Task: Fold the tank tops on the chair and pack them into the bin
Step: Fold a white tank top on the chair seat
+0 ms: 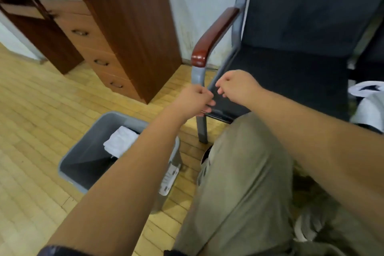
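Reaching toward the chair (280,72), the left hand (195,100) curls at its front corner (whether it grips anything is unclear). The right hand (234,87) hangs just beside it, loosely curled, empty.

Soft, even indoor light, moderately bright; shadows faint. Motion blur overall, heaviest on desk (128,27) top left. Edges fisheye-bent.

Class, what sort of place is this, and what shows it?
Likely an office or study room: a wooden desk with drawers, a black chair with a wooden armrest, and a grey bin on the plank floor.
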`<state>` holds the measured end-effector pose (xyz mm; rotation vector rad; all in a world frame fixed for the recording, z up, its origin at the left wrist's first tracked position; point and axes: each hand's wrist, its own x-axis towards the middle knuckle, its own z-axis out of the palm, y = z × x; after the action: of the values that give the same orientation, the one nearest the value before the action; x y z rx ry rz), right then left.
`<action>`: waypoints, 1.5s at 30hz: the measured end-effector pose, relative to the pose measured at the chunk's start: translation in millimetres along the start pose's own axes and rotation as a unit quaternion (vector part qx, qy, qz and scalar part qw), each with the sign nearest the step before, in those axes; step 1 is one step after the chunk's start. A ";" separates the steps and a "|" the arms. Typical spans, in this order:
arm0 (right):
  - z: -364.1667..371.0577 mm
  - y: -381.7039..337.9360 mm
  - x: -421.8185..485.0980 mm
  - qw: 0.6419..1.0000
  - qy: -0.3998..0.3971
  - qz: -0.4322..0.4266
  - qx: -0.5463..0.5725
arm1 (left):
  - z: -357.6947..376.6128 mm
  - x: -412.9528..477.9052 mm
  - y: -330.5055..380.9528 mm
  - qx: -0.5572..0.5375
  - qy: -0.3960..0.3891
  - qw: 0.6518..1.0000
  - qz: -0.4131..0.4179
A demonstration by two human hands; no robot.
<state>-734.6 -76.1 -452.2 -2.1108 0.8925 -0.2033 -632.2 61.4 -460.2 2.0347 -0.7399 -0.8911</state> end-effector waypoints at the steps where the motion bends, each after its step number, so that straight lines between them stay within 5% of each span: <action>1: -22.9 5.9 -8.4 1.000 0.024 0.004 0.016 | 11.3 -0.2 22.8 0.002 -0.002 1.000 0.020; 10: -196.8 98.0 -92.1 0.980 0.147 0.088 0.102 | 141.3 -25.2 182.6 0.103 -0.093 0.971 0.193; 20: -255.3 251.6 -116.5 0.933 0.229 0.237 0.144 | 285.2 32.2 234.9 0.158 -0.223 0.939 0.207; 25: -273.9 300.8 -109.6 0.935 0.196 0.294 0.035 | 349.0 67.4 210.5 0.159 -0.248 0.939 0.180; 28: -292.6 325.6 -103.7 0.930 0.159 0.327 -0.048 | 378.9 85.0 200.5 0.376 -0.214 0.855 0.285; 30: -296.8 341.7 -103.0 0.919 0.110 0.361 -0.114 | 394.8 85.8 202.6 0.420 -0.224 0.815 0.330; 38: -280.2 361.6 -102.2 0.891 -0.079 0.382 -0.231 | 435.7 103.6 185.0 0.418 -0.312 0.789 0.324; 45: -273.6 361.9 -111.4 0.903 -0.047 0.367 -0.217 | 454.1 103.1 168.8 0.442 -0.343 0.759 0.334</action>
<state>-1123.6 -324.6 -524.3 -1.9741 1.7195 0.5311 -962.3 -294.3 -559.6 1.8127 -2.5055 -0.9108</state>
